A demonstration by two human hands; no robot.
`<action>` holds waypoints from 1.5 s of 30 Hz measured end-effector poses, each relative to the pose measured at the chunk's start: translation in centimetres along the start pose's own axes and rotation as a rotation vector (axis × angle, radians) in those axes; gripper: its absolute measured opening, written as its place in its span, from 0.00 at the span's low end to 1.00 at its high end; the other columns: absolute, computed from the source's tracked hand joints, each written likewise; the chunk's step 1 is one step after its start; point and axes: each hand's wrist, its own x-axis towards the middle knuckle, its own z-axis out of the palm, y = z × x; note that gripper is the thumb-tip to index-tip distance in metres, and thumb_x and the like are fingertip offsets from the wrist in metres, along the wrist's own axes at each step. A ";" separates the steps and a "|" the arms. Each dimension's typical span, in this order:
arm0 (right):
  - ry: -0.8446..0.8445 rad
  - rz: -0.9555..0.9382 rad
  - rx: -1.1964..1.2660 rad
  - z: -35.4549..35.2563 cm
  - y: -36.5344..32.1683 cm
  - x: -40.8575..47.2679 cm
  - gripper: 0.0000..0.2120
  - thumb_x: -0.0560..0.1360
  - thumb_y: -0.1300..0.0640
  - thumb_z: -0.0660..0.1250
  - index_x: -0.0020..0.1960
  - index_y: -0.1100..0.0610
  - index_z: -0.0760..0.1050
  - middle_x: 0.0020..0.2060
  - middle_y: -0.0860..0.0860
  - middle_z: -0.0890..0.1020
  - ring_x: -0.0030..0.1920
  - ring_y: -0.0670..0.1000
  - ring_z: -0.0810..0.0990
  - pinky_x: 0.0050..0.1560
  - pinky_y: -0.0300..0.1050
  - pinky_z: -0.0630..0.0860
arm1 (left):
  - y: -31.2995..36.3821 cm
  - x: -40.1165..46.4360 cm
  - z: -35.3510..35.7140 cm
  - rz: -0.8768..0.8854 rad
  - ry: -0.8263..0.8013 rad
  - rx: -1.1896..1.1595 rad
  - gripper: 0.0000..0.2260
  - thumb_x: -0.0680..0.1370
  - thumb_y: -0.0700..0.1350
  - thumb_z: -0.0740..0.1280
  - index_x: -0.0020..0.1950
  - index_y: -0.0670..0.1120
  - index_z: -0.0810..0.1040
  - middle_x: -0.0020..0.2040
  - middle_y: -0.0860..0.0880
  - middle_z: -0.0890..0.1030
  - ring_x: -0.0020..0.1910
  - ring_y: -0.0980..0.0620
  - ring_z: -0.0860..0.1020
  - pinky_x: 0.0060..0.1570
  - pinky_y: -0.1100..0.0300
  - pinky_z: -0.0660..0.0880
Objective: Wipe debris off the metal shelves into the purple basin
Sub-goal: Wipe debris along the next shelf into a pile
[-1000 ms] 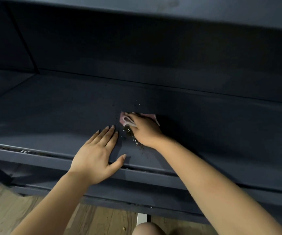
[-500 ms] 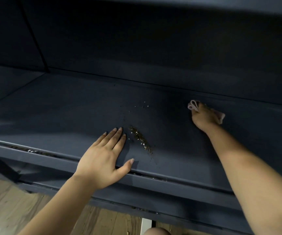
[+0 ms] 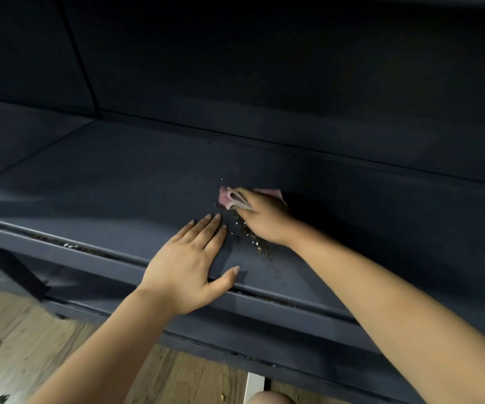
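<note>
Metal shelf [image 3: 124,182]: dark blue-grey, broad and flat, with a back wall rising at the far side and a raised front lip along the near edge.
Right hand [image 3: 264,220]: lies on the shelf at centre right, fingers curled over a pink cloth [image 3: 231,198], grip pinching its bunched folds against the shelf surface.
Left hand [image 3: 188,263]: flat on the shelf near the front lip, fingers straight and spread a little, thumb out along the edge; fingertips just beside the right hand.
Debris [image 3: 260,246]: a streak of small pale and brown crumbs running from under the right hand toward the near edge, between the two hands; a few stray specks lie just past the cloth on the far side.
Front channel [image 3: 69,245]: the groove behind the lip to the left holds more crumbs.
Upper shelf [image 3: 264,53]: overhangs and darkens the far part.
Wooden floor [image 3: 11,345]: pale planks below, near left.
Purple basin: cannot be seen from the head view.
</note>
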 end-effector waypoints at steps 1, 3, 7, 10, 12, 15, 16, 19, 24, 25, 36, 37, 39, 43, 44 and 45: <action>0.032 -0.002 0.047 -0.2 0.4 -0.2 0.17 0.80 0.56 0.58 0.69 0.51 0.69 0.62 0.54 0.77 0.61 0.55 0.76 0.62 0.47 0.70 | 0.0 0.0 0.0 -0.002 0.000 -0.002 0.38 0.80 0.64 0.43 0.64 0.37 0.77 0.65 0.38 0.76 0.65 0.41 0.74 0.66 0.53 0.60; 0.145 0.030 0.145 -1.2 1.8 -0.3 0.14 0.81 0.58 0.58 0.65 0.53 0.72 0.60 0.54 0.78 0.60 0.56 0.77 0.63 0.51 0.70 | 0.0 0.0 0.0 -0.005 0.001 -0.010 0.38 0.80 0.64 0.43 0.64 0.37 0.77 0.65 0.39 0.76 0.65 0.41 0.74 0.66 0.53 0.60; 0.308 0.451 -0.160 -5.1 6.8 0.3 0.15 0.82 0.53 0.55 0.63 0.59 0.71 0.61 0.60 0.76 0.61 0.60 0.75 0.57 0.49 0.68 | 0.1 0.0 0.0 -0.004 0.002 -0.009 0.37 0.79 0.64 0.42 0.65 0.38 0.77 0.66 0.40 0.75 0.66 0.43 0.73 0.70 0.53 0.64; 0.304 0.614 -0.247 -6.7 9.5 1.7 0.18 0.82 0.50 0.51 0.62 0.61 0.69 0.62 0.62 0.74 0.61 0.62 0.73 0.59 0.51 0.66 | 0.0 -0.1 0.1 0.000 0.004 -0.023 0.37 0.79 0.64 0.43 0.65 0.38 0.76 0.66 0.39 0.75 0.67 0.43 0.73 0.68 0.52 0.60; 0.275 0.612 -0.260 -6.8 10.0 3.2 0.18 0.82 0.50 0.50 0.62 0.60 0.69 0.62 0.61 0.74 0.61 0.61 0.73 0.60 0.52 0.65 | -0.1 0.0 0.1 0.008 0.005 -0.018 0.36 0.79 0.64 0.44 0.66 0.38 0.76 0.67 0.39 0.74 0.68 0.43 0.72 0.67 0.53 0.59; 0.247 0.574 -0.192 -6.7 10.0 5.7 0.19 0.82 0.49 0.50 0.65 0.57 0.69 0.63 0.60 0.73 0.62 0.61 0.71 0.61 0.50 0.65 | -0.1 -0.1 0.2 0.014 0.006 -0.010 0.36 0.79 0.64 0.45 0.67 0.38 0.75 0.68 0.40 0.73 0.69 0.43 0.71 0.67 0.52 0.59; 0.242 0.552 -0.165 -6.6 9.8 6.4 0.19 0.82 0.48 0.50 0.66 0.56 0.69 0.64 0.60 0.73 0.63 0.61 0.71 0.62 0.50 0.65 | -0.1 -0.1 0.3 0.016 0.006 -0.004 0.36 0.79 0.64 0.45 0.67 0.38 0.75 0.68 0.40 0.73 0.69 0.43 0.71 0.67 0.53 0.58; 0.193 0.466 -0.072 -6.0 8.8 7.8 0.19 0.82 0.46 0.50 0.67 0.52 0.69 0.65 0.59 0.72 0.64 0.61 0.70 0.63 0.50 0.63 | -0.2 0.0 0.4 0.023 0.015 -0.007 0.34 0.77 0.64 0.51 0.68 0.38 0.74 0.69 0.39 0.72 0.69 0.43 0.70 0.68 0.52 0.58; 0.103 0.288 0.071 -4.3 6.4 10.0 0.17 0.82 0.48 0.53 0.68 0.50 0.70 0.65 0.55 0.73 0.64 0.58 0.70 0.63 0.46 0.63 | -0.1 0.0 0.4 0.022 0.011 -0.010 0.34 0.76 0.63 0.52 0.68 0.38 0.73 0.69 0.39 0.72 0.69 0.42 0.70 0.69 0.52 0.58; 0.080 0.249 0.106 -3.9 5.9 10.4 0.17 0.82 0.49 0.54 0.67 0.51 0.70 0.63 0.54 0.73 0.64 0.56 0.70 0.61 0.43 0.64 | -0.1 0.0 0.4 0.021 0.010 -0.015 0.34 0.76 0.63 0.52 0.68 0.38 0.73 0.69 0.39 0.72 0.69 0.42 0.70 0.68 0.52 0.58; -0.165 0.008 0.471 1.6 -1.3 7.8 0.15 0.74 0.52 0.63 0.61 0.52 0.75 0.50 0.50 0.80 0.53 0.49 0.76 0.58 0.44 0.68 | 0.0 -0.1 0.3 0.009 0.038 0.010 0.33 0.76 0.62 0.53 0.66 0.37 0.75 0.68 0.38 0.73 0.68 0.42 0.72 0.68 0.47 0.62; -0.170 0.011 0.526 1.4 -1.5 7.0 0.13 0.77 0.57 0.62 0.60 0.55 0.75 0.46 0.49 0.78 0.48 0.47 0.75 0.53 0.41 0.68 | 0.0 -0.1 0.2 0.005 0.042 0.007 0.33 0.76 0.62 0.53 0.66 0.37 0.75 0.67 0.38 0.73 0.68 0.41 0.72 0.69 0.49 0.62; -0.153 0.044 0.592 1.2 -1.3 5.8 0.10 0.79 0.64 0.59 0.57 0.57 0.73 0.42 0.49 0.76 0.42 0.44 0.73 0.46 0.37 0.66 | 0.2 -0.2 0.2 -0.003 0.057 -0.012 0.33 0.76 0.61 0.54 0.66 0.36 0.75 0.67 0.37 0.74 0.67 0.41 0.72 0.70 0.53 0.61; -0.111 0.089 0.647 1.2 -2.1 3.6 0.07 0.75 0.58 0.64 0.50 0.57 0.78 0.43 0.53 0.77 0.46 0.49 0.74 0.50 0.43 0.68 | 0.3 -0.5 -0.1 -0.020 0.095 -0.025 0.31 0.76 0.59 0.56 0.64 0.34 0.75 0.63 0.37 0.76 0.65 0.39 0.73 0.69 0.53 0.61; -0.080 0.107 0.626 1.2 -2.2 3.5 0.07 0.71 0.53 0.65 0.44 0.54 0.79 0.42 0.52 0.78 0.46 0.50 0.75 0.51 0.46 0.69 | 0.4 -0.5 -0.2 -0.023 0.101 -0.031 0.31 0.76 0.59 0.56 0.64 0.34 0.75 0.62 0.37 0.76 0.64 0.39 0.74 0.68 0.53 0.61; -0.054 0.124 0.608 1.2 -2.4 3.4 0.06 0.68 0.50 0.66 0.39 0.52 0.78 0.41 0.51 0.78 0.47 0.51 0.75 0.51 0.46 0.68 | 0.5 -0.6 -0.3 -0.027 0.108 -0.033 0.31 0.76 0.58 0.56 0.64 0.33 0.75 0.62 0.37 0.76 0.64 0.39 0.74 0.68 0.53 0.61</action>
